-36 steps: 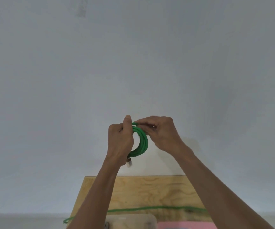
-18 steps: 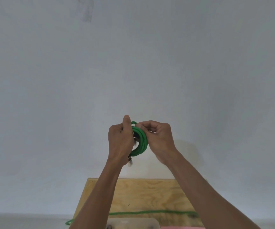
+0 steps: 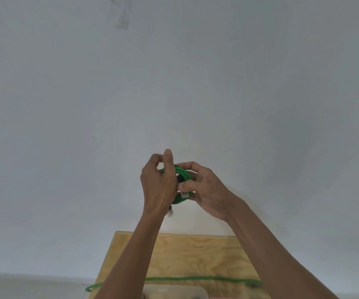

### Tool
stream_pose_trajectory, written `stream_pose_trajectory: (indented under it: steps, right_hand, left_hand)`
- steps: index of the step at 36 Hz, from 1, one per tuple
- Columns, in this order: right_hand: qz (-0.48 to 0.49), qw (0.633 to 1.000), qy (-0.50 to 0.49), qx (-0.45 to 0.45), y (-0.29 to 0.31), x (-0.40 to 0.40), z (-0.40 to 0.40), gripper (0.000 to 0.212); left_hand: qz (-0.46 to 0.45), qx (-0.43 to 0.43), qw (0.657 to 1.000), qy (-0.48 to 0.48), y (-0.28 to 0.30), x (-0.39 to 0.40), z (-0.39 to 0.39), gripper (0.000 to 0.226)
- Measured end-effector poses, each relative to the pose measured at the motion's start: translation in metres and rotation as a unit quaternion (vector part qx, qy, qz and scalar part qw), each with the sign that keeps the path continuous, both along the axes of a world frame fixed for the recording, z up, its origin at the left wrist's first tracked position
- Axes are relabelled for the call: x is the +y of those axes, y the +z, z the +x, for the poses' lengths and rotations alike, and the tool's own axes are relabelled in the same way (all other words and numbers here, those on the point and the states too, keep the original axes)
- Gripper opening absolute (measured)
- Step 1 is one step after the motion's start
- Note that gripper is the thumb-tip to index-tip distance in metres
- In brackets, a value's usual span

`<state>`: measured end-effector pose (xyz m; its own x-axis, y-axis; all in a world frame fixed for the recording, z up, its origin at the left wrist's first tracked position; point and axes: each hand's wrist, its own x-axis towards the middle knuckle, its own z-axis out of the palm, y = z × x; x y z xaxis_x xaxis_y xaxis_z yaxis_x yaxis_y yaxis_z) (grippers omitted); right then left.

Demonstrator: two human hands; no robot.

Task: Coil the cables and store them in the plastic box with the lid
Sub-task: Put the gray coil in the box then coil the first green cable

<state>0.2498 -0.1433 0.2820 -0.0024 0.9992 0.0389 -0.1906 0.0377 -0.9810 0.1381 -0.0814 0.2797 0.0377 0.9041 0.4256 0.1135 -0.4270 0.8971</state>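
Plain grey wall fills almost all I see, and only at the near edge comes the plywood table [image 3: 198,253]. I go from near to far. At the very bottom a pale translucent thing [image 3: 174,292] shows its rim; I judge it is the plastic box or its lid, but I cannot tell which. Just beyond it a second green cable [image 3: 206,278] lies straight across the table, its left end hanging over the edge, not coiled yet.

Farther, raised in front of the wall, both hands are together around the green coil [image 3: 183,172]. My left hand [image 3: 158,186] is closed on its left side with the thumb pointing up. My right hand [image 3: 204,190] has changed: a moment ago its fingers pinched the top of the loops, now the thumb presses across the lower part, where a small white piece [image 3: 184,195] shows, maybe a label or a tie. A pale connector [image 3: 170,213] hangs under the left hand.

I judge the winding of this cable is nearly finished and the hands are now securing the loops. Next it must go down into the box, and the cable on the table remains to do.
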Motion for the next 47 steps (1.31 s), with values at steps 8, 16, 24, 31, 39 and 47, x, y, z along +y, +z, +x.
stream_pose_trajectory:
  steps: [8,16,24,31,39,47]
  right_hand:
    - [0.015,0.948,-0.1,-0.301,0.002,-0.012,-0.006,0.048]
    - [0.028,0.851,-0.215,-0.479,-0.003,-0.027,-0.038,0.043]
    - [-0.043,0.891,-0.18,-0.414,0.005,-0.024,-0.029,0.013]
    - [-0.075,0.916,-0.156,-0.361,-0.01,-0.026,-0.016,0.04]
    - [-0.036,0.922,-0.239,-0.302,-0.047,-0.037,-0.048,0.036]
    - [-0.004,0.946,-0.264,-0.187,-0.063,-0.039,-0.066,0.035]
  left_hand:
    - [0.015,-0.012,1.0,0.011,-0.008,-0.001,0.002,0.054]
    - [-0.042,0.024,0.996,0.077,-0.023,0.016,-0.005,0.073]
    - [-0.064,0.076,0.991,0.092,-0.042,0.016,-0.014,0.079]
    - [-0.047,0.12,0.99,0.063,-0.043,0.01,-0.009,0.077]
    - [-0.052,0.096,0.993,0.048,-0.048,0.007,-0.014,0.076]
    - [-0.113,0.044,0.992,0.041,-0.058,0.003,-0.02,0.079]
